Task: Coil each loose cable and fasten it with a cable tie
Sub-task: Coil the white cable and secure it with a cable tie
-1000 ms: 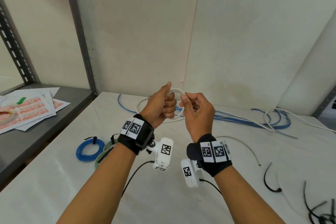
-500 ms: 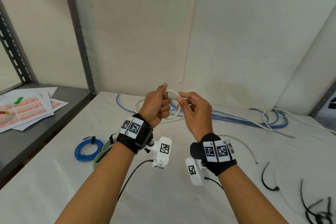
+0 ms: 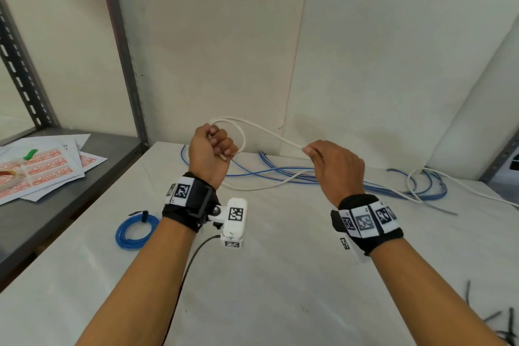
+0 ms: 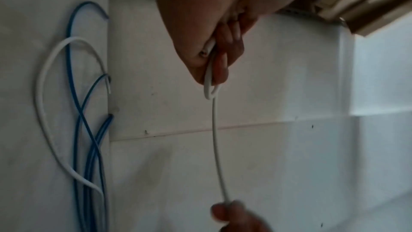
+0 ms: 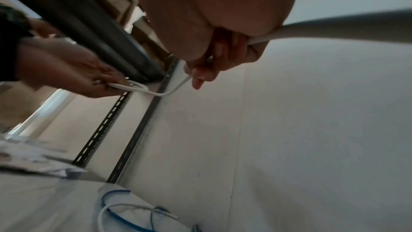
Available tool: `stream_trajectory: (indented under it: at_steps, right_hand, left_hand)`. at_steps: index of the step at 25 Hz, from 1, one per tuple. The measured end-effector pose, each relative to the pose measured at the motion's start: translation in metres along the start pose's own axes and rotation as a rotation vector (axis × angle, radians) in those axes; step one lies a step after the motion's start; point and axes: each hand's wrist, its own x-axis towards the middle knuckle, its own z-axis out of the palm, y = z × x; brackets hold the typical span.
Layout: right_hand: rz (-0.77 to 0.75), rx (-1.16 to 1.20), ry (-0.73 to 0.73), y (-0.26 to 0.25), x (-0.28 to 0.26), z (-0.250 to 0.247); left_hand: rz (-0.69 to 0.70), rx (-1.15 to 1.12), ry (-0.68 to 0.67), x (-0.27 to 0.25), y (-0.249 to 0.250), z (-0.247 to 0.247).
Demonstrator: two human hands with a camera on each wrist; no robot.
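Bare cream wall panels back a white tabletop [image 3: 252,275] where a person coils loose wiring, both hands raised above the surface. Their left hand [image 3: 210,153] is curled into a fist around a small loop of white cable [image 3: 269,132], the cut end poking out beneath the fingers. From that loop the cable runs across to the right hand [image 3: 334,168], which pinches it between thumb and fingertips, the other fingers curled; the stretch between the two hands hangs clear of the table. Beyond the right hand the cable drops to the tabletop and trails among loose blue cables [image 3: 280,170] lying along the back edge. A blue coil [image 3: 132,229] already bound with a black cable tie [image 3: 144,216] rests near the left forearm. Spare black cable ties [image 3: 505,323] lie at the table's near right corner. On the grey shelf [image 3: 42,211] to the left sit printed sheets [image 3: 50,166] and a roll of tape [image 3: 8,178].
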Motion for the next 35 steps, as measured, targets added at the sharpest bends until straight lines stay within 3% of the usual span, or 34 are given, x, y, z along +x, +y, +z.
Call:
stream_trajectory:
  at_steps: [4, 7, 11, 15, 18, 21, 23, 26, 31, 35]
  right_hand:
    - [-0.342, -0.145, -0.042, -0.029, 0.010, -0.003]
    - [-0.481, -0.130, -0.080, -0.052, 0.010, -0.010]
    - [-0.417, -0.132, -0.133, -0.057, 0.015, -0.028]
    - [-0.293, -0.155, -0.272, -0.050, 0.016, -0.044]
    - [-0.251, -0.023, -0.276, -0.045, 0.021, -0.045]
    - [-0.202, 0.286, -0.120, -0.037, 0.020, -0.035]
    - [-0.158, 0.354, -0.062, -0.040, 0.015, -0.027]
    - [-0.054, 0.342, 0.000, -0.047, 0.009, -0.018]
    - [0.075, 0.429, -0.091, -0.050, 0.012, -0.012]
    - [0.118, 0.651, -0.098, -0.046, 0.009, -0.010]
  left_hand:
    - [0.147, 0.344, -0.027, -0.003, -0.020, 0.021]
    - [0.264, 0.677, -0.074, -0.011, -0.028, 0.030]
    - [0.399, 1.169, -0.246, -0.025, -0.030, 0.026]
    - [0.380, 1.334, -0.400, -0.031, -0.030, 0.028]
    - [0.147, 1.254, -0.469, -0.038, -0.031, 0.036]
    - [-0.157, 0.966, -0.477, -0.044, -0.030, 0.045]
    - [-0.263, 0.794, -0.473, -0.044, -0.027, 0.047]
    - [-0.333, 0.649, -0.441, -0.044, -0.031, 0.045]
    - [-0.309, 0.724, -0.339, -0.046, -0.037, 0.044]
    - [-0.273, 0.665, -0.285, -0.045, -0.037, 0.044]
